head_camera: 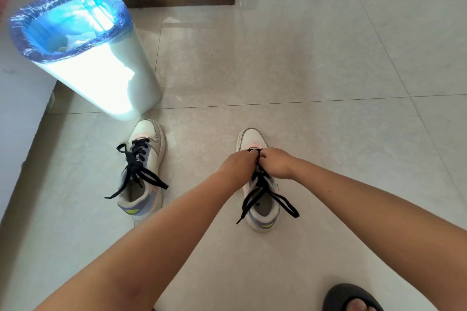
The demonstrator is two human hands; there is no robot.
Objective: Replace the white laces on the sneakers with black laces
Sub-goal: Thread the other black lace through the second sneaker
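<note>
Two sneakers stand on the tiled floor, toes pointing away from the person, and both carry black laces. Both hands meet over the right sneaker, at the low end of its lacing just behind the toe cap. The left hand and the right hand have their fingers curled in and pinch the black lace between them, knuckles almost touching. Behind the grip, toward the person, the lace crosses up the shoe and its two loose ends trail off either side of the heel opening onto the floor.

Well to the left of the grip sits the other sneaker, untouched, its black lace threaded through and its two ends lying loose.

Farther left and beyond stands one white bin lined with a blue bag. One foot in a dark slipper shows at the near right.
</note>
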